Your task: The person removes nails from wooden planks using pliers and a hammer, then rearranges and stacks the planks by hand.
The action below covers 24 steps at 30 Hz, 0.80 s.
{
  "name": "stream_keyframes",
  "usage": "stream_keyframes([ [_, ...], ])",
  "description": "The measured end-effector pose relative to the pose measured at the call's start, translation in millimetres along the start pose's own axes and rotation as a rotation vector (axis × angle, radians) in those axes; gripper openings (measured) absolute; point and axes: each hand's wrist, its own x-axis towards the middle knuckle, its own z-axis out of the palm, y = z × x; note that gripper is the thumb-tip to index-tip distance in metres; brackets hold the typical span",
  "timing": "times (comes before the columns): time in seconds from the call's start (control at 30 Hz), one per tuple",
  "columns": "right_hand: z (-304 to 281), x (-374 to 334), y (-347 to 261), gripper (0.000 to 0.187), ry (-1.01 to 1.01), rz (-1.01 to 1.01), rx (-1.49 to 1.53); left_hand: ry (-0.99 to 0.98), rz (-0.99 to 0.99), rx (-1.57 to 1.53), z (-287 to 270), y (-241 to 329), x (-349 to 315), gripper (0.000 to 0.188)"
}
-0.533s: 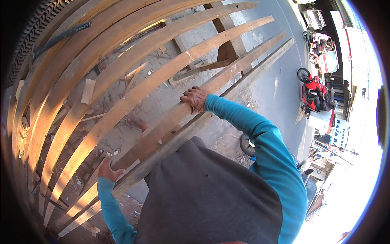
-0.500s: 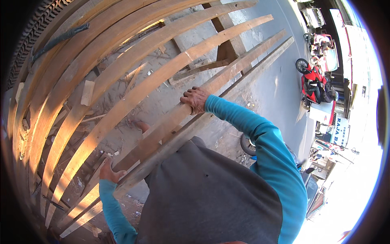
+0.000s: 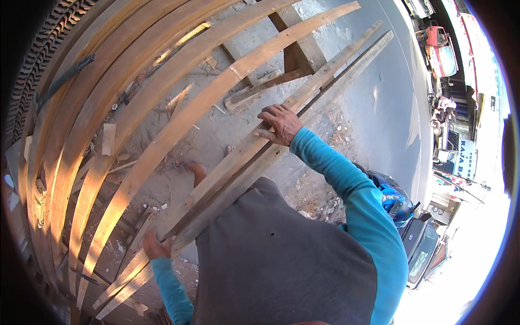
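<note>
Two long wooden planks run side by side, slanting from the lower left up to the far right. My right hand (image 3: 281, 125) lies over the middle of the farther plank (image 3: 230, 162), its fingers over the far edge and its thumb across the top. Toward the lower end, my left hand (image 3: 157, 246) clasps the same plank, thumb on the near side; some of its fingers are hidden. The nearer plank (image 3: 346, 76) lies right against my dark grey shirt, with a narrow dark gap between the two.
Several curved wooden planks (image 3: 146, 157) stand in a row at left, with a dark bar (image 3: 67, 78) across them. A wooden block support (image 3: 303, 51) stands beyond. Wood scraps litter the ground. A road, a blue motorbike (image 3: 392, 197) and a dark car (image 3: 422, 252) lie at right.
My right hand has shifted slightly along the plank, its thumb now spread. The left hand still holds the lower end. The view has turned, bringing the car and blue motorbike further in.
</note>
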Motion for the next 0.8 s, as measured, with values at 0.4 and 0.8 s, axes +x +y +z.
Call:
stream_keyframes([
  [0.4,-95,-62,355,0.058,0.466,0.965,-0.313,0.008,-0.221,-0.020,0,14,-3,0.078],
  [0.8,-87,-79,475,0.047,0.137,0.907,-0.509,-0.102,-0.292,0.069,-5,39,15,0.086],
])
